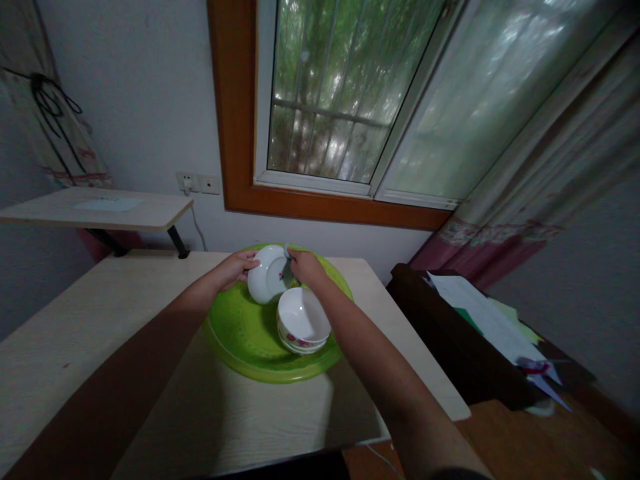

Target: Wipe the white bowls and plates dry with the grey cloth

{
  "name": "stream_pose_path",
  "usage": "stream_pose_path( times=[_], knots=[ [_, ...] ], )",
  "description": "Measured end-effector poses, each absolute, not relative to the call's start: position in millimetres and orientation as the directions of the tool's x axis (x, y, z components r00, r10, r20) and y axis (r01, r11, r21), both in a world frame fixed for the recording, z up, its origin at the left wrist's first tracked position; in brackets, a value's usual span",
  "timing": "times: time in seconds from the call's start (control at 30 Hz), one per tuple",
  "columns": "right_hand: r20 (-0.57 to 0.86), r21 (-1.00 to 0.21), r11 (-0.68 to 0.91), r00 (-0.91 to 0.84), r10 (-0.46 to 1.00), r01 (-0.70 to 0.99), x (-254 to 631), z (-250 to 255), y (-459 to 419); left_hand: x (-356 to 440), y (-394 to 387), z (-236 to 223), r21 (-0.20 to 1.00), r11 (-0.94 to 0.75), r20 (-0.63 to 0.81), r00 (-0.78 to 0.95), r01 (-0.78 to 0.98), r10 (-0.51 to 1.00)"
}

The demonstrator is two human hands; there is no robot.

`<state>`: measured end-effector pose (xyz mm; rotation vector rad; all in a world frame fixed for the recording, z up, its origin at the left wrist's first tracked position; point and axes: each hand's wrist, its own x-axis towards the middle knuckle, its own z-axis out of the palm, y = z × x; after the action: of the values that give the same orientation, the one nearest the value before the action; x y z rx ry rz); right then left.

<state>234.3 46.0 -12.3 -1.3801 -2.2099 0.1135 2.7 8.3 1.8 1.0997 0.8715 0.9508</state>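
My left hand (239, 268) grips the left edge of a white plate (264, 279), its thumb on the upper face. The plate is tilted up and bears a small coloured print. Against its right side, my right hand (305, 265) is closed, with a small pale piece showing at its fingertips; what this is, I cannot make out. Both hands are over a large round green basin (240, 340). Inside the basin, just below the plate, stands a stack of white bowls (304, 319) with a floral pattern on the outside.
The basin stands on a light wooden table (260, 413). A raised shelf (50, 212) with a paper sheet is at the left. Beyond the table's right edge is a dark piece of furniture (425, 320) with papers (480, 313). A window (340, 100) is behind.
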Motion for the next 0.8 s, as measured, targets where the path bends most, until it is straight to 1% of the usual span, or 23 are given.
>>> stream_pose_path(
  times=[0.07, 0.13, 0.27, 0.33, 0.4, 0.5, 0.6, 0.7, 0.8],
  knots=[
    [0.41, -0.331, 0.525, -0.381, 0.829, 0.784, 233.3, -11.9, 45.8, 2.7, 8.5, 1.7, 0.966, 0.183, -0.106, 0.362, -0.185, 0.926],
    [0.446, -0.319, 0.612, -0.455, 0.771, 0.724, 230.1, -9.3, 43.3, 2.2, 9.4, 1.2, 0.963, 0.187, -0.105, 0.371, -0.192, 0.923],
    [0.482, -0.249, 0.801, -0.648, 0.59, 0.544, 219.5, -0.7, 32.1, 0.9, 12.9, -2.0, 0.962, 0.164, -0.078, 0.359, -0.217, 0.93],
    [0.475, -0.221, 0.852, -0.711, 0.519, 0.474, 215.0, 3.4, 26.4, 0.8, 14.8, -4.5, 0.959, 0.151, -0.058, 0.355, -0.239, 0.933],
    [0.475, -0.224, 0.865, -0.724, 0.499, 0.449, 212.8, 6.2, 23.2, 1.3, 15.9, -6.3, 0.954, 0.143, -0.04, 0.358, -0.265, 0.933],
    [0.499, -0.284, 0.822, -0.656, 0.566, 0.493, 213.9, 7.5, 24.5, 2.9, 15.4, -6.1, 0.951, 0.15, -0.042, 0.368, -0.27, 0.929],
    [0.505, -0.394, 0.709, -0.507, 0.698, 0.585, 219.0, 6.4, 30.3, 4.0, 12.4, -2.9, 0.953, 0.175, -0.067, 0.39, -0.247, 0.918],
    [0.444, -0.468, 0.575, -0.384, 0.809, 0.671, 226.6, 5.1, 35.5, 4.0, 8.6, 0.1, 0.957, 0.189, -0.092, 0.387, -0.222, 0.918],
    [0.359, -0.485, 0.478, -0.332, 0.872, 0.732, 234.4, 3.0, 39.1, 3.1, 6.5, 0.8, 0.962, 0.184, -0.096, 0.378, -0.203, 0.921]
  ],
)
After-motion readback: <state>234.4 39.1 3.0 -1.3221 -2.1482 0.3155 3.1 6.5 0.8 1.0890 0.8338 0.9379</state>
